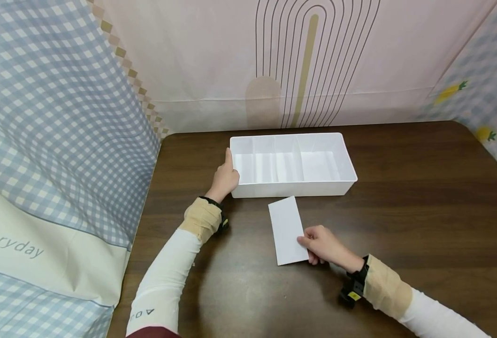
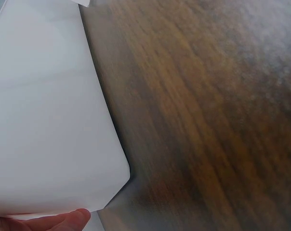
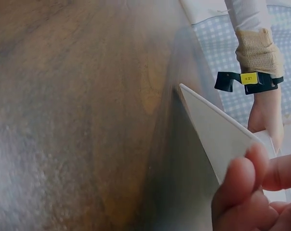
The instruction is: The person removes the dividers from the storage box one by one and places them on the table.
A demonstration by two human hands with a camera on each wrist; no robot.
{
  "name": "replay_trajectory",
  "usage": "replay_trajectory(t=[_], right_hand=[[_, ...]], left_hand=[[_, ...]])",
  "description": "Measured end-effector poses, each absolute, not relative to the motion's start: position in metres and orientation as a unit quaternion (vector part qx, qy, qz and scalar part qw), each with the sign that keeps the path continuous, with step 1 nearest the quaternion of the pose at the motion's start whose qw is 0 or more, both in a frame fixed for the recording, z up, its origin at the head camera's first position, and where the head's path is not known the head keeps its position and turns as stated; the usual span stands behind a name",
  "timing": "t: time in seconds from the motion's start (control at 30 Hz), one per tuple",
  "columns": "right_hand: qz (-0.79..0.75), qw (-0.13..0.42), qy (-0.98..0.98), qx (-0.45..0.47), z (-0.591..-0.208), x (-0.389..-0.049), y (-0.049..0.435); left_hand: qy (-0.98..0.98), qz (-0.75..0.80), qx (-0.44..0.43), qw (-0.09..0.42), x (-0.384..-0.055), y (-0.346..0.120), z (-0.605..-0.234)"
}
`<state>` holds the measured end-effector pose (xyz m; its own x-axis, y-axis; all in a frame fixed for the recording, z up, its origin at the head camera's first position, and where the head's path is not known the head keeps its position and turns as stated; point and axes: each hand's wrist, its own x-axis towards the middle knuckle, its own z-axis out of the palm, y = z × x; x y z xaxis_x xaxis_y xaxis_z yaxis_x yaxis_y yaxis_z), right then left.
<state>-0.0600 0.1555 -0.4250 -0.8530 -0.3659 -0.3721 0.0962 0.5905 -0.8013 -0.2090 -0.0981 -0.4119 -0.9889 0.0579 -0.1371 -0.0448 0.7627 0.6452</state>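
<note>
A long white plastic box (image 1: 294, 189) with upright dividers inside stands on the brown table. My left hand (image 1: 225, 177) holds its left end, the index finger stretched along the left wall and the thumb near the rim. In the left wrist view, a fingertip (image 2: 80, 217) shows beside the lower corner of the box wall (image 2: 49, 120). My right hand (image 1: 322, 244) pinches a thin white rectangular panel (image 1: 287, 230) by its lower right edge, in front of the box. The right wrist view shows the panel (image 3: 215, 130) tilted, with the right hand's fingers (image 3: 237, 187) at its edge.
The brown wooden table (image 1: 421, 211) extends to the right and front of the box. A pale patterned cloth (image 1: 206, 61) hangs behind the table. Blue checked fabric (image 1: 62, 117) hangs along the left side, with more at the far right.
</note>
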Motion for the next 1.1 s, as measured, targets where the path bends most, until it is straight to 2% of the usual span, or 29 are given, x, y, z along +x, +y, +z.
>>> replay_trajectory(t=[0.57,1.1], right_hand=[[-0.446,0.286,0.845,-0.076,-0.434,-0.059,0.154],[-0.394,0.279,0.872,-0.078,-0.437,-0.059,0.154]], left_hand=[[0.935,0.347,-0.001,0.079,-0.211,-0.099,-0.413],[0.934,0.349,-0.001,0.081,-0.212,-0.099,-0.414]])
